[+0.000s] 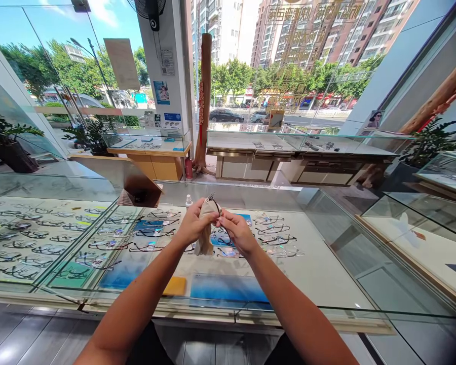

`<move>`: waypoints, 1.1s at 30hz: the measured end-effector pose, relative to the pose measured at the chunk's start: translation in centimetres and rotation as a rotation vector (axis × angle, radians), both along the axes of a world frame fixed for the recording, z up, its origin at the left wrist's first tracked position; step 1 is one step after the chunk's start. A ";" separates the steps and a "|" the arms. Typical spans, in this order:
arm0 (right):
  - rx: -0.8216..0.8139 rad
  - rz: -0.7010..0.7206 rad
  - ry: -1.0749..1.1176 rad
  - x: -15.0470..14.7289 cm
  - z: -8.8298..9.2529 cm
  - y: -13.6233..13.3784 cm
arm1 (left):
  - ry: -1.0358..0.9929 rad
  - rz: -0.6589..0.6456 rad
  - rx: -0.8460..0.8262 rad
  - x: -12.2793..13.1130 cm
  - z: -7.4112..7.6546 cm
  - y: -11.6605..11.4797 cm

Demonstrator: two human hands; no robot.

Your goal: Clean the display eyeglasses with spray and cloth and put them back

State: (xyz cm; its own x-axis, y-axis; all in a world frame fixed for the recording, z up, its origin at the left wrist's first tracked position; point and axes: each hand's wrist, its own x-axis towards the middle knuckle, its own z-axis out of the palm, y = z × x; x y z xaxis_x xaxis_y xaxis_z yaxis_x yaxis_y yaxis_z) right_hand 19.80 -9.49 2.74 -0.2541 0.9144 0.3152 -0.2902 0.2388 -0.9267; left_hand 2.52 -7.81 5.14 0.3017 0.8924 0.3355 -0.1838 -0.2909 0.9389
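Two hands are closed at frame centre: a beige cloth [205, 228] is pinched by the left hand [193, 226], dark-framed glasses [217, 208] by the right hand [237, 232], over the glass counter [327, 274]; a small bottle [189, 201] stands at eleven o'clock.

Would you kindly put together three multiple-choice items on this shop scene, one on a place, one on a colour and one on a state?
1. Where is the small white bottle?
A. on the glass counter, just beyond the left hand
B. on the floor
C. on the far counter by the window

2. What colour is the cloth?
A. bright red
B. beige
C. black

3. How are the glasses held?
A. lying alone on the glass counter
B. hanging from a hook
C. between both hands, with the cloth wrapped on them

Answers:
1 A, the bottle stands on the glass counter past the left hand.
2 B, the cloth hanging below the left hand is pale beige.
3 C, the left hand presses the cloth to the frame while the right hand pinches it.
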 end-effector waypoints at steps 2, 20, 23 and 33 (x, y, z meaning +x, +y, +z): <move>0.035 0.004 -0.033 -0.1 -0.4 -0.1 | -0.008 0.080 0.027 0.3 -0.5 0.0; 0.008 -0.098 0.098 0.7 0.8 0.1 | -0.169 0.199 -0.095 -0.1 -0.4 0.8; -0.032 -0.105 0.158 1.4 1.1 0.3 | -0.205 0.256 -0.089 -0.4 -0.4 1.1; -0.055 0.023 0.159 2.3 1.4 0.7 | 0.263 0.416 0.571 -1.7 0.1 0.4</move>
